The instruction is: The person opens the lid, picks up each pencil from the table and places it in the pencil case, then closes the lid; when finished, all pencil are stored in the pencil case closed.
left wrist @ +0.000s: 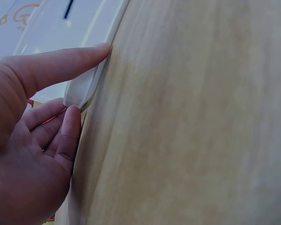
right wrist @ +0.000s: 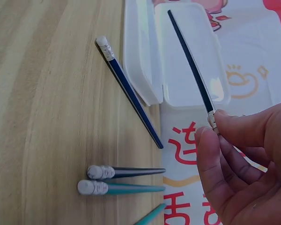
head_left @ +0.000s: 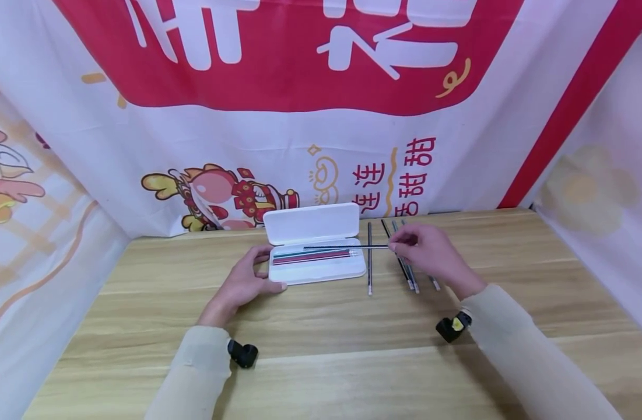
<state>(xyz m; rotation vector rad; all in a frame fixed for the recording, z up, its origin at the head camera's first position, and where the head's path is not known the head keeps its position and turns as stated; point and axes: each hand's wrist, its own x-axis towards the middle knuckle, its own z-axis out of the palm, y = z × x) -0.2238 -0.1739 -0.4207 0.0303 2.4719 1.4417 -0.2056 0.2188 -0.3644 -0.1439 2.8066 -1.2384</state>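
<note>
Closest in, two pale sleeves [head_left: 186, 373] reach over the wood-grain counter [head_left: 321, 361]. The left hand [head_left: 245, 280] holds the left end of a white pencil case [head_left: 321, 273], thumb along the front rim and fingers curved about the end; that light hold seems enough to stop it sliding. The right hand [head_left: 428, 254] pinches a dark pencil [right wrist: 193, 65] at its eraser end, the shaft reaching out over the case; from here I can't quite tell whether the tip touches anything. The red and teal pencils [head_left: 310, 257] inside also have their erasers to the right, so I'd keep this one parallel and lower it flat rather than tip-first. Just right of the case lies a lone navy pencil [right wrist: 132, 96], with more loose pencils [right wrist: 136, 189] below the right hand. Behind, the lid [head_left: 312, 224] stands open before a printed cloth [head_left: 284, 93].
</note>
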